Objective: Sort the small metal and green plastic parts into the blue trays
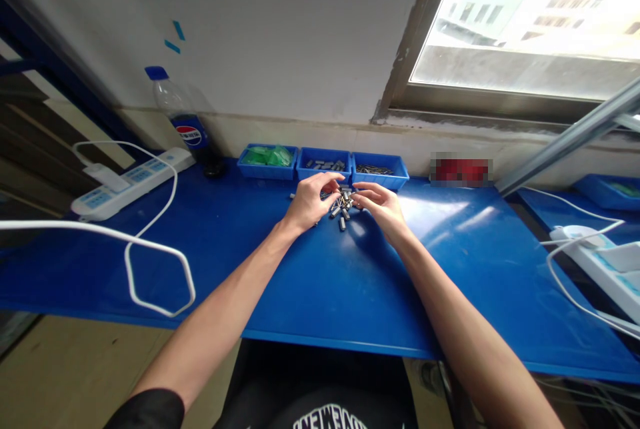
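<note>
A loose pile of small grey blocks and thin metal pins or screws (343, 204) lies on the blue table, between my two hands. My left hand (314, 200) curves over the pile's left side, its thumb and forefinger apart. From the right, my right hand (381, 205) reaches in with its fingers extended and its fingertips at the edge of the pieces. No held piece can be made out in either hand. One grey block (343, 224) sits slightly nearer to me than the others. Part of the pile is hidden behind my left hand.
Behind the pile stand three blue bins: one with green packets (270, 156), one with grey blocks (326, 165), one with thin metal pieces (375, 170). A cola bottle (193, 132), a power strip (135, 182) and a white cable (160, 232) are left. Another power strip (605, 262) is right.
</note>
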{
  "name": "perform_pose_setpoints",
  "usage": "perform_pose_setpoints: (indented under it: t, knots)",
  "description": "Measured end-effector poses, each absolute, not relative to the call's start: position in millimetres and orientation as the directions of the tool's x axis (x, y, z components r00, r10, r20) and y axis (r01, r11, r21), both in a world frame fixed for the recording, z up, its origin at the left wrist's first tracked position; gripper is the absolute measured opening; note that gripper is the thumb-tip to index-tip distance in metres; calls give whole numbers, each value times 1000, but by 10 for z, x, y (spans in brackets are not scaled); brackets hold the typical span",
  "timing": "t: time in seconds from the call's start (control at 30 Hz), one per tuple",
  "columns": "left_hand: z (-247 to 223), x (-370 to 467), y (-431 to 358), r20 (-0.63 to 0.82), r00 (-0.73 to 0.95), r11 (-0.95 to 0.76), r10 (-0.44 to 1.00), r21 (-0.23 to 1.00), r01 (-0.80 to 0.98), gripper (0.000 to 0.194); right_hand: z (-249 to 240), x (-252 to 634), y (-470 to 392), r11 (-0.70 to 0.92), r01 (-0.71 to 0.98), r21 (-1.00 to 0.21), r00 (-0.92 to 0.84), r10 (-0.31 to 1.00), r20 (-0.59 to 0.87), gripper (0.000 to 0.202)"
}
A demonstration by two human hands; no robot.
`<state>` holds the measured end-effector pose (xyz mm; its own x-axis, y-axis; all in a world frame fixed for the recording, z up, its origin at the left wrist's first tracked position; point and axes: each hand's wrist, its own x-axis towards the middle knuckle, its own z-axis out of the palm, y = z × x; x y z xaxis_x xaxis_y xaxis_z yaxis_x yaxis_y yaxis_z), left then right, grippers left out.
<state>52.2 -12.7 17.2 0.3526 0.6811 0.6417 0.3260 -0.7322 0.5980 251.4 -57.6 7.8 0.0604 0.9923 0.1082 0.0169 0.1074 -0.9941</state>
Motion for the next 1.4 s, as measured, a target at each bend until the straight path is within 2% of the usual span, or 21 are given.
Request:
perform_pose_setpoints:
  t: [0.37,0.47,0.57,0.67,0.77,0.9,1.27,1.4]
  knots:
    - [167,537,-167,642,459,-788,614,540,297,34,15,2509,-563,94,-52,-994,-61,993,97,31]
    - [156,522,-157,598,480,-766,642,524,371,33,25,2512,-563,93,-34,-995,-45,994,95,31]
    - [127,487,-128,513,485,-705,708,487,515,35,50,2525,-553,155,-30,-987,59,986,154,31]
    - [98,457,-104,416,478,-630,773,416,656,33,72,2551,-529,263,-83,-961,149,957,249,46]
    - [89,451,-102,335,497,-597,801,370,712,28,71,2578,-511,282,-99,-954,140,953,267,67]
    - [93,467,-108,285,519,-592,806,372,715,27,57,2579,-521,251,-61,-966,112,963,243,67]
    - [34,492,-95,418,487,-637,767,401,659,38,66,2546,-544,247,-18,-969,107,964,243,51]
    - [77,521,-105,517,395,-650,760,583,488,35,76,2544,-550,242,1,-970,103,965,241,49]
